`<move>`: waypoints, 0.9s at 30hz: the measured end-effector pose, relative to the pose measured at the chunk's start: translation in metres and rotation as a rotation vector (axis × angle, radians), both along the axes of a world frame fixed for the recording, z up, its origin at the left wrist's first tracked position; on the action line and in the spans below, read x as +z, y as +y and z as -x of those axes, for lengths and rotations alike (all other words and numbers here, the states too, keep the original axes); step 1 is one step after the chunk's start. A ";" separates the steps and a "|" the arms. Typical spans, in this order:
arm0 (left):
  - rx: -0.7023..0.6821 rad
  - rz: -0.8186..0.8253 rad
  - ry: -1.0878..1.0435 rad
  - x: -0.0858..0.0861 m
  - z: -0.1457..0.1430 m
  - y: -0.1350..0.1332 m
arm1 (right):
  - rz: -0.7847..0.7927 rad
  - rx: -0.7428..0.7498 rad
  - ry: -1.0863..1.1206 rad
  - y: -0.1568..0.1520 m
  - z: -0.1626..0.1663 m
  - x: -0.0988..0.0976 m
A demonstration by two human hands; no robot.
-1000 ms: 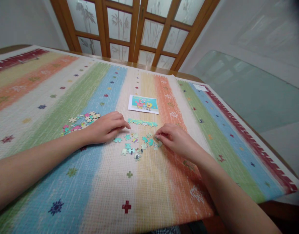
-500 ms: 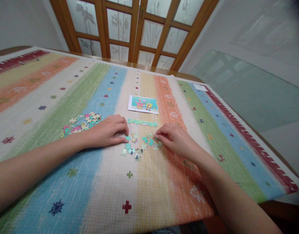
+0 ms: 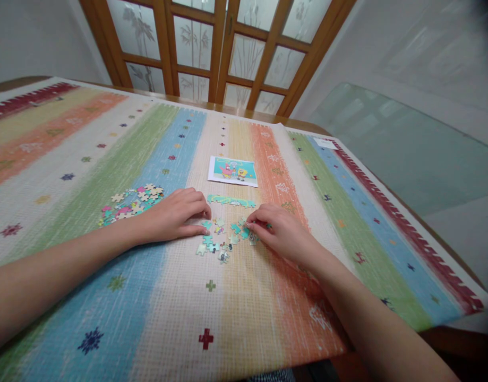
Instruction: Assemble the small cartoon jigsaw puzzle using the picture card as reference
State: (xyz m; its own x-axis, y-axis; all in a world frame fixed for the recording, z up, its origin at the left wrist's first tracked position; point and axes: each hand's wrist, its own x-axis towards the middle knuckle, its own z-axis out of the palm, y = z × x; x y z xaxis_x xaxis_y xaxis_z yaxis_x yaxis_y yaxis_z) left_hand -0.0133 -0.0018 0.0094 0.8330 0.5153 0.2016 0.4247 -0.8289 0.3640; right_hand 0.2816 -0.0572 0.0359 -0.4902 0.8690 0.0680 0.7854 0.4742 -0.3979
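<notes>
Sorting teal cardboard jigsaw pieces [image 3: 207, 240] | left bare hand [image 3: 183, 212]: curled | right bare hand [image 3: 277, 228]: bunched | cannot tell either pinch | should next match edges

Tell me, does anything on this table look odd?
Nothing clearly stands out. The puzzle-piece pile beyond the left forearm looks jumbled, some pieces showing plain beige and others colour, but that seems ordinary for loose pieces.

This place is looking like a home: a striped cloth [image 3: 180, 297] with snowflake figures is covering the bench [image 3: 16, 84], colourful jigsaw pieces [image 3: 123, 211] are lying on it, and wooden doors [image 3: 219, 58] with plant-patterned glass are standing behind, between plain pale walls [image 3: 32, 42].
</notes>
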 end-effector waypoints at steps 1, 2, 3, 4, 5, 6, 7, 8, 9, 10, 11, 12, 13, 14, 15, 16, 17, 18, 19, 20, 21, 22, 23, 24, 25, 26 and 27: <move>-0.004 -0.002 0.002 -0.001 0.000 0.000 | 0.000 -0.002 -0.001 0.000 -0.001 0.000; -0.003 -0.016 0.003 -0.002 -0.001 0.000 | 0.002 -0.005 0.000 0.000 -0.001 0.000; -0.001 -0.044 0.006 -0.002 -0.001 0.000 | 0.005 -0.007 0.004 0.001 -0.002 0.000; 0.001 -0.085 0.010 -0.003 -0.002 -0.001 | 0.006 -0.009 0.009 0.001 -0.002 0.000; -0.003 -0.139 0.013 -0.003 -0.003 -0.001 | 0.006 -0.010 0.011 0.001 -0.003 0.000; -0.011 -0.198 0.017 -0.003 -0.004 -0.002 | 0.004 -0.011 0.011 0.001 -0.003 0.000; -0.024 -0.259 0.023 -0.003 -0.005 -0.002 | 0.001 -0.010 0.011 0.002 -0.003 0.000; -0.038 -0.319 0.030 -0.002 -0.006 -0.003 | -0.005 -0.007 0.012 0.002 -0.002 0.000; -0.053 -0.375 0.037 -0.001 -0.007 -0.003 | -0.009 -0.002 0.015 0.002 -0.001 0.000; -0.062 -0.430 0.044 0.001 -0.007 -0.003 | -0.017 0.006 0.021 0.001 0.000 0.000; -0.065 -0.481 0.049 0.002 -0.008 -0.004 | -0.027 0.013 0.032 0.001 0.001 -0.001; -0.062 -0.528 0.050 0.004 -0.009 -0.004 | -0.039 0.021 0.047 0.000 0.004 -0.002; -0.053 -0.569 0.038 0.005 -0.010 -0.005 | -0.050 0.031 0.065 -0.001 0.006 -0.003; -0.041 -0.598 0.016 0.006 -0.010 -0.006 | -0.061 0.039 0.087 -0.003 0.010 -0.005; -0.026 -0.614 -0.016 0.007 -0.011 -0.007 | -0.071 0.051 0.109 -0.004 0.013 -0.007; -0.011 -0.615 -0.056 0.008 -0.012 -0.009 | -0.078 0.061 0.130 -0.005 0.017 -0.009; 0.000 -0.601 -0.101 0.008 -0.013 -0.011 | -0.090 0.071 0.147 -0.007 0.021 -0.011; 0.008 -0.575 -0.142 0.008 -0.014 -0.013 | -0.108 0.078 0.162 -0.008 0.025 -0.013; 0.008 -0.544 -0.175 0.008 -0.015 -0.015 | -0.129 0.082 0.178 -0.009 0.028 -0.014; 0.003 -0.512 -0.203 0.009 -0.016 -0.018 | -0.150 0.085 0.199 -0.010 0.032 -0.015; -0.005 -0.482 -0.226 0.009 -0.018 -0.020 | -0.161 0.088 0.224 -0.011 0.035 -0.016; -0.013 -0.457 -0.247 0.010 -0.020 -0.023 | -0.167 0.090 0.253 -0.012 0.037 -0.016; -0.019 -0.435 -0.266 0.011 -0.021 -0.025 | -0.171 0.089 0.286 -0.012 0.039 -0.016; -0.022 -0.412 -0.284 0.011 -0.023 -0.027 | -0.174 0.087 0.320 -0.013 0.041 -0.016; -0.019 -0.391 -0.304 0.012 -0.024 -0.029 | -0.180 0.083 0.352 -0.014 0.042 -0.015; -0.011 -0.368 -0.322 0.012 -0.026 -0.031 | -0.186 0.076 0.383 -0.015 0.044 -0.015; -0.005 -0.341 -0.336 0.012 -0.027 -0.032 | -0.190 0.069 0.409 -0.016 0.045 -0.015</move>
State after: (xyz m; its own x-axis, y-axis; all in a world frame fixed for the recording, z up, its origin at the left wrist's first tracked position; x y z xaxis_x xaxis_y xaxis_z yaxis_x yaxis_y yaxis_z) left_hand 0.0134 -0.0342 0.0211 0.6947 0.3693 0.6173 0.3262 -0.9266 0.1872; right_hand 0.2369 -0.0734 0.0209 -0.4456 0.7887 0.4235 0.5457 0.6144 -0.5699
